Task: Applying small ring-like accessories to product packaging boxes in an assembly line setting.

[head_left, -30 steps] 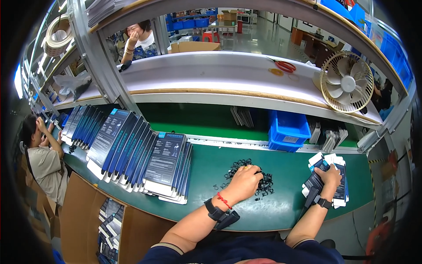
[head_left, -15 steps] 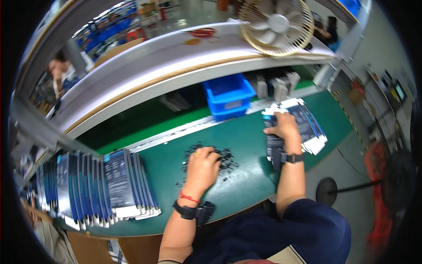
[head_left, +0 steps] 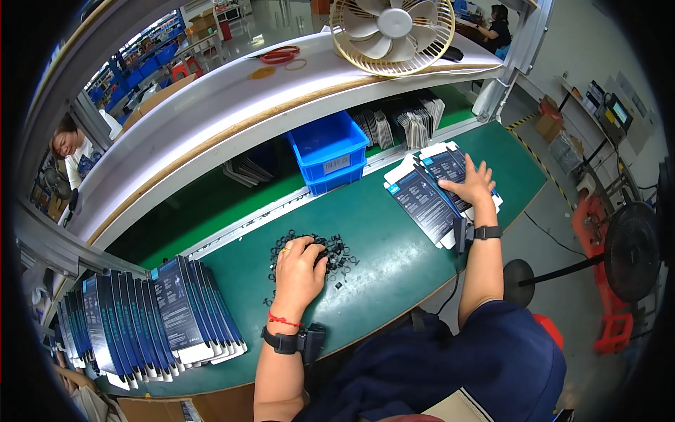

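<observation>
My left hand point(head_left: 299, 274) is over a loose pile of small black ring-like clips point(head_left: 339, 254), its fingers curled down around some of them. What lies under the palm is hidden. Farther right, my right hand point(head_left: 474, 184) spreads its fingers and thumb over flat dark-blue printed cartons point(head_left: 447, 166) with white flaps. Beside that hand, a similar carton point(head_left: 424, 208) lies aslant, partly overlapping the others. A dark device is strapped to each wrist.
Rows of leaning flat cartons point(head_left: 184, 309) fill the bench's left end. Stacked blue bins point(head_left: 327, 151) stand at the back, beside bundles of thin grey pieces point(head_left: 422, 123) under the shelf. A fan point(head_left: 394, 24) and red-handled scissors point(head_left: 280, 54) rest on the shelf.
My right hand has shifted from the left carton onto the cartons to its right, and its fingers have spread. My left hand stays at the black pile. The whole view has swung.
</observation>
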